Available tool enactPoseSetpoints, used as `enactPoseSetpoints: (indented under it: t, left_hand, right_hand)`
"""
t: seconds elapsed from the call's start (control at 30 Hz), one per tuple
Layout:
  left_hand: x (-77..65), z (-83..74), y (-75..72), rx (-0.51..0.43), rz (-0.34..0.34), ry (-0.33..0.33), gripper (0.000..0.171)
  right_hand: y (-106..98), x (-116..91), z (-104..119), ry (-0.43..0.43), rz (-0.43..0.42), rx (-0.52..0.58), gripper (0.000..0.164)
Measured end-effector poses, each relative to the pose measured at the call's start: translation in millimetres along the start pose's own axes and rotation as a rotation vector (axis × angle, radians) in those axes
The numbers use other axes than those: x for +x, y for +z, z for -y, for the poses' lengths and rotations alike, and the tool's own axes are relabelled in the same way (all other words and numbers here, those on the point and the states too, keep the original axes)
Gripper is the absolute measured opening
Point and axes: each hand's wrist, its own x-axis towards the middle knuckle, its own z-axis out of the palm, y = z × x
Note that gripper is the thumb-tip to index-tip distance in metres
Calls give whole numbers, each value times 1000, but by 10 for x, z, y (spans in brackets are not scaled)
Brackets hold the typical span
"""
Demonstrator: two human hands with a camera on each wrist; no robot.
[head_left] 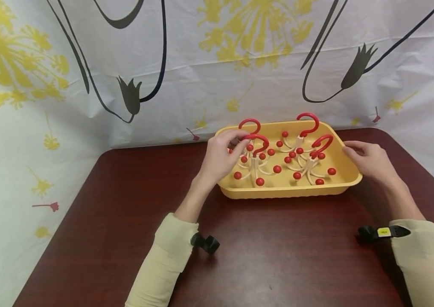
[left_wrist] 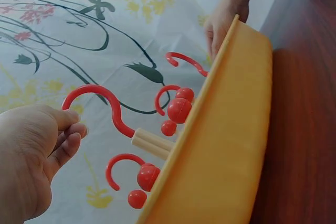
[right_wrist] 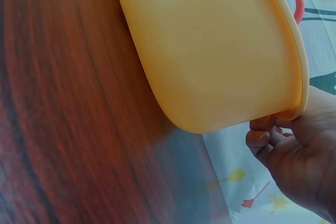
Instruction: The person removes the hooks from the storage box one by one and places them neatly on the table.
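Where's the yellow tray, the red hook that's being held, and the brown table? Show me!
Yellow tray [right_wrist: 210,51]: right wrist view, on its outer wall.
Held red hook [left_wrist: 114,107]: left wrist view, on its curve.
Brown table [head_left: 278,247]: head view, on its bare top.

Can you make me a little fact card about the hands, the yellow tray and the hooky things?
Left hand: pinches a red hook's tip
Right hand: grips the tray's right rim
Tray: yellow, on a dark table
Inside: four red-hooked hangers with red balls
Behind: flowery sheet
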Motion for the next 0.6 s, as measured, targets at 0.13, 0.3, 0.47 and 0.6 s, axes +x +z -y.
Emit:
enactPoseSetpoints:
  t: [0.13, 0.3, 0.47, 0.6]
  left_hand:
    - [17, -6, -71, -15, -44, 20, 16]
    - [32, 2, -157, -17, -85, 28, 16]
    - [29, 17, -242, 17, -119, 20, 17]
    - [17, 27, -315, 29, -158, 28, 17]
  right_hand:
    - [-3, 5, -8, -2, -1, 1, 57]
    - [-11, 7, -22, -1, -4, 4, 57]
    - [-13, 7, -27, 3, 0, 9, 58]
    - [-7, 9, -24, 1, -2, 13, 57]
